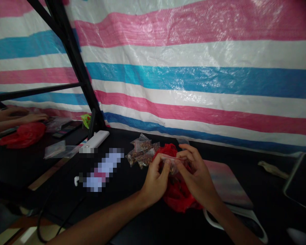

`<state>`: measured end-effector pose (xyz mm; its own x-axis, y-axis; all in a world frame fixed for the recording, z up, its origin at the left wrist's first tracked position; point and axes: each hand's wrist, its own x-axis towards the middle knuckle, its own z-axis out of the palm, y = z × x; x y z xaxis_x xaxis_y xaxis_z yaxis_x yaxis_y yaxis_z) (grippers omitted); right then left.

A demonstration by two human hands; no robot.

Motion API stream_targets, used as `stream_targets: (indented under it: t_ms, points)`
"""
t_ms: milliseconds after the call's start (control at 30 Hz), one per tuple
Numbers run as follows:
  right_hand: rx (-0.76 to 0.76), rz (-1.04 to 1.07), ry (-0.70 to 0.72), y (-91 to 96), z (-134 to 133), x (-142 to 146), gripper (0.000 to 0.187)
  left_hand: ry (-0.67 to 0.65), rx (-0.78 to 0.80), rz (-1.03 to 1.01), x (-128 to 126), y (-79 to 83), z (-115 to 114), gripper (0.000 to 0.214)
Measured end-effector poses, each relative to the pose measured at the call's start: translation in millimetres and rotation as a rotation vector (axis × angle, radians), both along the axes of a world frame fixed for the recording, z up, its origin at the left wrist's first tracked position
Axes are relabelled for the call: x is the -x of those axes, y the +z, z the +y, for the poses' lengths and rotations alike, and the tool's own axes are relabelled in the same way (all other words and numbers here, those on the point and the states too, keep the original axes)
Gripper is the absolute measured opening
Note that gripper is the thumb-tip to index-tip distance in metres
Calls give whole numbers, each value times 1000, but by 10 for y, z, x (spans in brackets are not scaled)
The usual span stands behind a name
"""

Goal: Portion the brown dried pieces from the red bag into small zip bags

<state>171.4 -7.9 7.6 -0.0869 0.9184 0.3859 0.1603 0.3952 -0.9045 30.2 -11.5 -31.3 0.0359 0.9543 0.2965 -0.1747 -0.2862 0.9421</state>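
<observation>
Between both hands is a small clear zip bag [172,165] with a red line along its top and brownish bits inside. My left hand [156,178] pinches the bag's top edge between thumb and fingers. On the other side, my right hand [193,172] pinches the same edge, its other fingers bent above. Beneath the hands lies a crumpled red plastic bag [180,195], partly covered by them. Just left of it sits a pile of small zip bags [142,151] filled with brown bits.
A white power strip [98,139] and a pixelated flat object [104,170] lie to the left, near a white earbud [76,181]. A mouse pad [226,182] is at right. Another person's hands [28,117] work at far left beside a red bag [25,134]. Striped sheeting [193,78] hangs behind.
</observation>
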Motion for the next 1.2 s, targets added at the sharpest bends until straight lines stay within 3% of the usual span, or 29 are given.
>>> stream_targets:
  t_ms: [833,1200]
  points:
    - [-66,-37,27,-71,45,-32,31,108,-258,238,130,75,98,20]
    - [-145,-88,-14,-52,56,-58,35,106,-229,266,168,135,95,25]
